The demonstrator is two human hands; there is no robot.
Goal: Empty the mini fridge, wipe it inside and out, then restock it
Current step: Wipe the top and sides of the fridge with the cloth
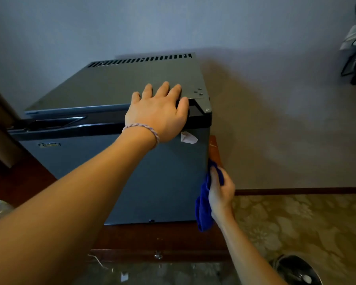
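Against grey wall, on wooden cabinet (162, 237): one fridge (111, 171), door closed, left hand (158, 114) flat on top, fingers spread, likely steadying it, right hand (221, 194) gripping one blue cloth (203, 208) at the right side edge, seemingly wiping outside; one bin (296, 270) nearby

This looked like a hotel room or a bedroom in a home. A mini fridge (115, 128) stood on a low, dark wooden cabinet (160, 237) against a plain painted wall (132, 25). Patterned floral carpet (296, 221) covered the floor, edged by a wooden skirting board (300, 190), and a small bin (296, 268) sat nearby.
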